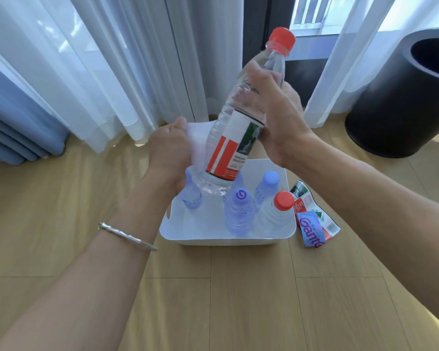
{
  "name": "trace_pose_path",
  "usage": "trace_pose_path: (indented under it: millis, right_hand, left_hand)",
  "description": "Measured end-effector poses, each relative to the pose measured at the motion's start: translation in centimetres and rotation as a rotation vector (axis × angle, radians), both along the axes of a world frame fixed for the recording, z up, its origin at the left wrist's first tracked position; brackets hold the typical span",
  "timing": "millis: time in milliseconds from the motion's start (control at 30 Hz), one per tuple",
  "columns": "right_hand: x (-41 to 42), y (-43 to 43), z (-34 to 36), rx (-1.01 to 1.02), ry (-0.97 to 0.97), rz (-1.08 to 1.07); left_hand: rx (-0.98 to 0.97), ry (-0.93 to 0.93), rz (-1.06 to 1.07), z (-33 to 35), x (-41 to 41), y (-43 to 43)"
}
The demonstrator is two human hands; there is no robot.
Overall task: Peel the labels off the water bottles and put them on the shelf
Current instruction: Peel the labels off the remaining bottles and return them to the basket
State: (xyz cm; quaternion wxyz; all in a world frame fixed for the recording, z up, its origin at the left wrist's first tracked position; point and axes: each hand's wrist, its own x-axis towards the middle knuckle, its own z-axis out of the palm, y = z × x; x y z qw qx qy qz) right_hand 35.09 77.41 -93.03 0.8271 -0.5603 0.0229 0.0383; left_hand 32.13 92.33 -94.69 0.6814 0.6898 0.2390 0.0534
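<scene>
Head view: right hand [276, 115] grips a red-capped bottle [235, 102] tilted above the white bin [228, 240] while left hand [173, 150] pinches its loosened label [232, 153]. Peeling seems underway; next, the label must tear free.

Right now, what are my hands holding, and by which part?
A red-capped water bottle: the right hand grips its clear upper body just above the label; the left hand holds its lower side, seemingly by a loosened label flap.
</scene>
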Motion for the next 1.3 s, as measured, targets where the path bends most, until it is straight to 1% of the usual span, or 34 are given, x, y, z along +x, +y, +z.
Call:
trace_pose_path:
  millis: [67,133,167,200,267,333,400,433,467,500,533,567,600,633,667,700,767,800,867,967,1067,1167,1233,1300]
  right_hand:
    - [-0.2,0.1,0.5,0.066,-0.029,0.045]
    - [-0.5,0.1,1.2,0.128,-0.052,0.107]
    - [-0.5,0.1,1.6,0.135,-0.068,0.123]
    - [-0.5,0.1,1.9,0.125,-0.083,0.126]
    - [-0.4,0.0,2.2,0.100,-0.105,0.124]
    - [-0.3,-0.3,2.0,0.099,-0.117,0.130]
    - [-0.3,-0.5,1.6,0.026,-0.112,0.091]
    - [-0.2,-0.5,1.4,-0.025,-0.107,0.058]
    - [-0.2,-0.5,1.2,-0.071,-0.101,0.026]
    - [-0.2,-0.4,1.0,-0.108,-0.097,-0.007]
    - [-0.2,-0.4,0.8,-0.138,-0.093,-0.037]
    - [-0.2,-0.3,0.6,-0.162,-0.096,-0.060]
    - [-0.2,-0.2,0.5,-0.181,-0.099,-0.077]
    - [-0.2,-0.1,0.5,-0.195,-0.100,-0.092]
    - [-0.2,0.0,0.5,-0.208,-0.095,-0.106]
    - [-0.2,0.0,0.5,-0.225,-0.091,-0.121]
    - [-0.6,0.0,0.7,-0.259,-0.087,-0.139]
    - [-0.9,-0.1,0.8,-0.264,-0.090,-0.136]
    - [-1.3,-0.2,0.9,-0.247,-0.117,-0.104]
    - [-1.8,0.1,1.1,-0.188,-0.133,-0.009]
    - [-2.4,0.9,1.4,-0.162,-0.123,0.090]
    - [-2.9,1.7,1.5,-0.203,-0.109,0.162]
    - [-3.1,1.9,1.8,-0.190,-0.095,0.194]
    - [-2.8,1.7,1.9,-0.182,-0.105,0.259]
  left_hand:
    - [-0.250,0.073,0.035,-0.2,0.0,0.2]
    - [-0.481,0.128,-0.014,-0.4,0.0,0.9]
    - [-0.552,0.140,-0.058,-0.2,0.0,1.3]
    - [-0.570,0.138,-0.094,-0.1,0.0,1.8]
    - [-0.476,0.128,-0.118,0.1,0.0,3.0]
    - [-0.379,0.175,-0.080,-0.2,-0.1,4.1]
    - [-0.363,0.222,0.086,-0.8,0.0,5.2]
    - [-0.356,0.205,0.190,-0.9,0.2,5.5]
    - [-0.310,0.153,0.266,-0.6,0.4,5.5]
    - [-0.219,0.062,0.299,0.1,0.6,5.3]
    - [-0.106,-0.053,0.281,1.2,0.6,4.8]
    - [-0.002,-0.189,0.213,2.6,0.6,3.9]
    - [0.081,-0.317,0.097,4.0,0.4,2.6]
    - [0.158,-0.402,-0.055,5.2,0.1,1.3]
    - [0.236,-0.433,-0.216,6.0,-0.3,0.1]
    - [0.311,-0.406,-0.360,6.2,-0.6,-0.9]
    - [0.426,-0.261,-0.540,5.6,-1.0,-2.1]
    - [0.438,-0.206,-0.586,5.1,-1.1,-2.2]
    - [0.414,-0.176,-0.637,4.4,-1.2,-2.3]
    - [0.304,-0.216,-0.732,4.3,-1.5,-2.1]
    - [0.270,-0.298,-0.801,4.4,-1.8,-1.7]
    - [0.297,-0.325,-0.735,4.2,-2.1,-0.8]
    - [0.327,-0.301,-0.646,3.6,-2.0,-0.2]
    - [0.268,-0.276,-0.582,3.4,-1.9,0.3]
